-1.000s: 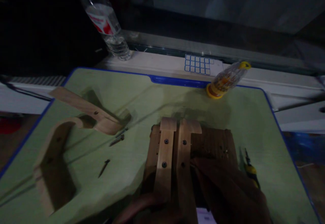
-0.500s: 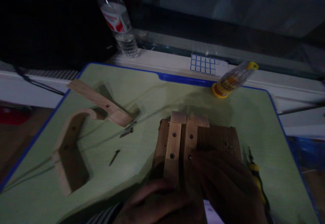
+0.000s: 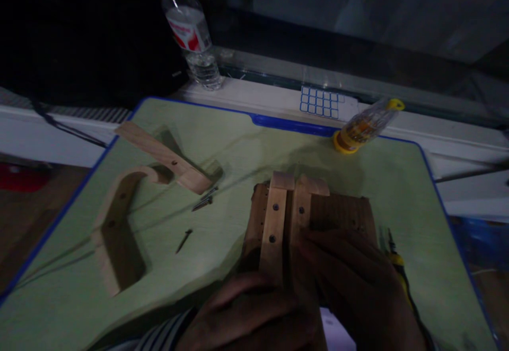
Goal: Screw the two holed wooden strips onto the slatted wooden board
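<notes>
Two pale wooden hooks, the left hook (image 3: 273,224) and the right hook (image 3: 301,218), lie side by side on a dark wooden block (image 3: 342,213). Two dark screw heads show in the left hook and one in the right. My left hand (image 3: 246,314) is curled over the near ends of the hooks. With fingers pressed together, my right hand (image 3: 358,282) touches the right hook below its visible screw; the fingertips hide what is under them. A yellow-and-black screwdriver (image 3: 397,261) lies beside my right hand, partly covered by it.
Two loose wooden hooks, a straight-looking one (image 3: 167,157) and a curved one (image 3: 119,229), rest on the left of the green table (image 3: 238,149). Several loose screws (image 3: 203,202) lie near them. A yellow-capped clear container (image 3: 363,128) stands at the back; a water bottle (image 3: 194,38) stands behind the table.
My right fingertips now cover the lower screw spot on the right hook, which showed before. My left hand stays over the near ends. The view has shifted slightly.
</notes>
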A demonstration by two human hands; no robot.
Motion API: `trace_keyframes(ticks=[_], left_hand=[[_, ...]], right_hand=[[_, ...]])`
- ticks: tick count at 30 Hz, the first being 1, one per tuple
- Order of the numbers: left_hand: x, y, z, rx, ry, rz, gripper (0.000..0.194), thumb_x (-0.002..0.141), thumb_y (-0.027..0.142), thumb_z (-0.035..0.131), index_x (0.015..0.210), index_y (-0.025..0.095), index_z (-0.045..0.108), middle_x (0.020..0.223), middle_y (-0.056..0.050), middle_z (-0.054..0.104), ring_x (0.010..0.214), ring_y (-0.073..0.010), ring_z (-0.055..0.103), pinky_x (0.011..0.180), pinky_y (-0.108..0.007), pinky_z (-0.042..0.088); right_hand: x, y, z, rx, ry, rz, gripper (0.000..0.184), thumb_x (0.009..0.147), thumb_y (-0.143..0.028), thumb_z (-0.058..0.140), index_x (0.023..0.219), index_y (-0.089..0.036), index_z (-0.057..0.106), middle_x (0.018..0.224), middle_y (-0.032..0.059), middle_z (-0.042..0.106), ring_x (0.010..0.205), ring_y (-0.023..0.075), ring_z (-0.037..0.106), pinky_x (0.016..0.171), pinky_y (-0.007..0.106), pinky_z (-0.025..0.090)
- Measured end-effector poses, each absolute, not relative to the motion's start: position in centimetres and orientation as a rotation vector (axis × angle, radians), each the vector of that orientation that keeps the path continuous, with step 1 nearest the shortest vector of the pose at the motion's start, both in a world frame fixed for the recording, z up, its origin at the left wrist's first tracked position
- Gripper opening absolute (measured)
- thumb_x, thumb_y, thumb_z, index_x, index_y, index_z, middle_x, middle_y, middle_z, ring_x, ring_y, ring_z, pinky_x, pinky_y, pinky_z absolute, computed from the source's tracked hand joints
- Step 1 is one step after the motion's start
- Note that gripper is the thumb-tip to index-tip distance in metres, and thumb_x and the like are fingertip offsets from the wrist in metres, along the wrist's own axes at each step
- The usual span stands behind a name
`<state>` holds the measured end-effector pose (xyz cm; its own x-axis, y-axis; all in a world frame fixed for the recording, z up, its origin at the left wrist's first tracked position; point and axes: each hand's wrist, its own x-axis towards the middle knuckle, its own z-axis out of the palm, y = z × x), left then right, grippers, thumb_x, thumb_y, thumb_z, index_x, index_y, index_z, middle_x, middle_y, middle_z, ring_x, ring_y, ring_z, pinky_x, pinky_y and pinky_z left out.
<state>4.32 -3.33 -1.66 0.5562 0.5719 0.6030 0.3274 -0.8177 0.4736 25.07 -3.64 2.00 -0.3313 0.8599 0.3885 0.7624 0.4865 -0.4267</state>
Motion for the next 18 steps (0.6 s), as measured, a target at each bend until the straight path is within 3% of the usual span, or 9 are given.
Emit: trace_keyframes(ticks=[12,18], left_hand=[[4.44,-3.87,-2.06,2.457,0.774,1.081,0.026,0.091,0.035,0.055,0.115,0.034,0.065,0.092,0.005,0.075,0.089,-0.0119,0.068,0.095,-0.024,0.051],[4.41,-3.74,-1.94,2.449,0.725,1.105,0.025,0.094,0.032,0.051,0.115,0.034,0.064,0.093,0.005,0.075,0.092,-0.0116,0.067,0.096,-0.025,0.051]], right_hand=[[25.34,-3.70,2.02,-1.332,-2.181,0.219,0.023,0.095,-0.021,0.046,0.107,-0.014,0.064,0.099,0.0076,0.074,0.087,0.0179,0.068,0.070,0.034,0.060],[25.43,-3.92,2.06,-1.358,-2.206,0.179,0.024,0.095,-0.022,0.046,0.112,-0.016,0.062,0.103,0.0091,0.073,0.090,0.0199,0.069,0.070,0.037,0.060]])
